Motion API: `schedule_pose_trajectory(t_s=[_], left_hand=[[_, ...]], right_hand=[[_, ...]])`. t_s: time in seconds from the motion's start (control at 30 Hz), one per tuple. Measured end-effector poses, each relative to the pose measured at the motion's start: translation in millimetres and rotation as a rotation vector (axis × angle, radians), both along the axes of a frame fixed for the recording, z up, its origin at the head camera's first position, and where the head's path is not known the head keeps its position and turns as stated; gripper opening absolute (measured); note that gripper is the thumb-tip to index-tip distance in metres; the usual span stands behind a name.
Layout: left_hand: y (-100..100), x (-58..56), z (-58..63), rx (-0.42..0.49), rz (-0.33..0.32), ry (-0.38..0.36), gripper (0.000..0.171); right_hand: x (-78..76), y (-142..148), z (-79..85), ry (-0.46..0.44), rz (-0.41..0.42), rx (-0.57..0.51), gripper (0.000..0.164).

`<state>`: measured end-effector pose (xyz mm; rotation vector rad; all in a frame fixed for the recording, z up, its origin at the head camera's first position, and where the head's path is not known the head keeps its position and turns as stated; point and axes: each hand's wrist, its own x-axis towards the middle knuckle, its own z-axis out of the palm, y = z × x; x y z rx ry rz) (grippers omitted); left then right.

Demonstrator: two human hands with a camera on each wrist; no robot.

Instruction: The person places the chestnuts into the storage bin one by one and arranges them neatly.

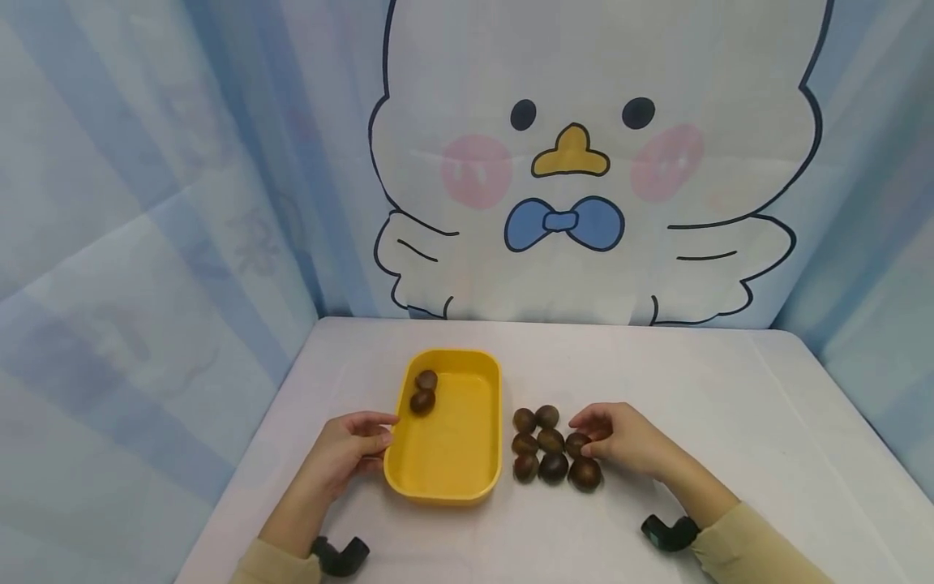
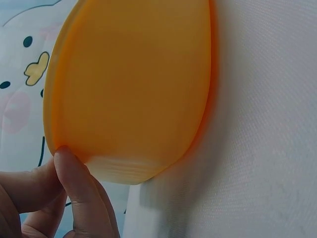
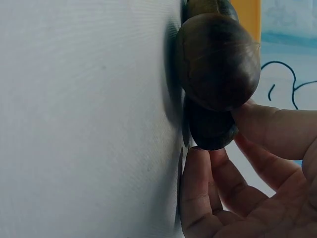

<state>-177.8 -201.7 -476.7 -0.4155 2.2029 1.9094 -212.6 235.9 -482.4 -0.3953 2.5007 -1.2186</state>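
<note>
My left hand [image 1: 352, 451] holds the left edge of a yellow plastic tray [image 1: 463, 438], its rim pinched between thumb and fingers in the left wrist view. Two brown chestnuts [image 1: 422, 401] lie in the tray's upper left corner. To the right of the tray, several glossy chestnuts [image 1: 550, 441] sit in rough rows on the table. At their right side, my right hand [image 1: 627, 438] pinches one chestnut [image 3: 213, 131] between thumb and fingers, down at table level. A larger chestnut [image 3: 218, 62] stands in front of it in the right wrist view and partly hides it.
A white cloth-covered table [image 1: 730, 405] carries everything. Behind it hangs a curtain [image 1: 569, 276] printed with a cartoon bird, and blue-white curtains [image 1: 146, 284] close off the sides. Dark straps with a black piece [image 1: 670, 533] sit at both wrists.
</note>
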Motion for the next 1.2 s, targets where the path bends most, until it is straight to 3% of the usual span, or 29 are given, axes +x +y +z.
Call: schedule_pose_trajectory(t_s=[0.37,0.9,1.2], left_hand=[[-1,-0.1,2.5,0.016,-0.007,-0.005,0.031],[-1,-2.5,1.8,0.006,-0.025,0.000,0.033],[-2,-2.6,3.0,-0.004,-0.023,-0.008,0.031]], right_hand=[[4.5,-3,-0.4,0.091,-0.032,0.104,0.034],[2.0,-4,9.1,0.077,-0.107,0.078,0.029],[2.0,-19,16.3,0.070,-0.118,0.017,0.029]])
